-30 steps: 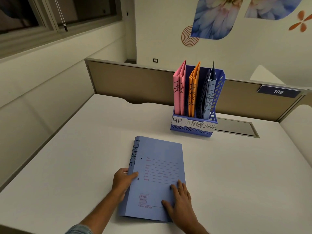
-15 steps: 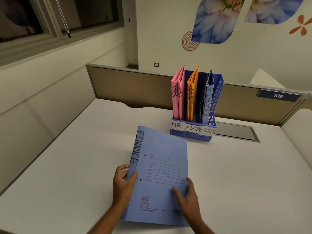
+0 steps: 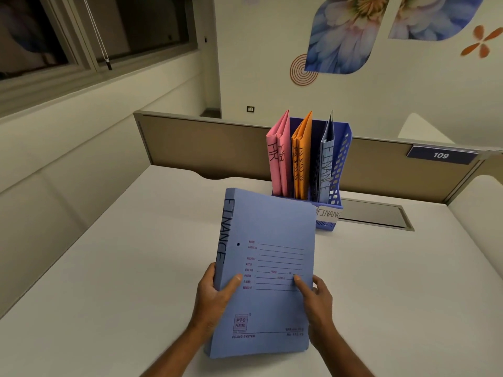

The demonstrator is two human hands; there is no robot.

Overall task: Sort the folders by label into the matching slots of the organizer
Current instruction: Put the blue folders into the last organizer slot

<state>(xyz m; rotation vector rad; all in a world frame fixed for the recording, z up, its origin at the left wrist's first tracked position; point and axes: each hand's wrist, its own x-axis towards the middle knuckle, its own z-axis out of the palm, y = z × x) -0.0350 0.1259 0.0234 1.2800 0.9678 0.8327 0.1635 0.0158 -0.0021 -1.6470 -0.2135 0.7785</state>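
Observation:
A blue folder (image 3: 269,235) with FINANCE written along its spine is lifted off the desk and tilted up toward me. My left hand (image 3: 211,297) grips its spine edge, thumb on the cover. My right hand (image 3: 317,300) holds the opposite edge, thumb on the cover too. Behind it stands the blue organizer (image 3: 341,159), its lower front partly hidden by the folder. Two pink HR folders (image 3: 279,156) fill the left slot, two orange ADMIN folders (image 3: 302,156) the middle, and one blue FINANCE folder (image 3: 326,164) the right. Only the FINANCE slot label (image 3: 329,214) shows.
The white desk (image 3: 136,268) is bounded by a tan partition (image 3: 204,142) at the back. A grey cable hatch (image 3: 373,214) lies flush in the desk right of the organizer. A plate reading 109 (image 3: 441,155) hangs on the partition. Windows run along the left wall.
The FINANCE folder has been raised from lying flat on the desk to a tilted position in the air. Both hands went from resting on it to gripping its side edges.

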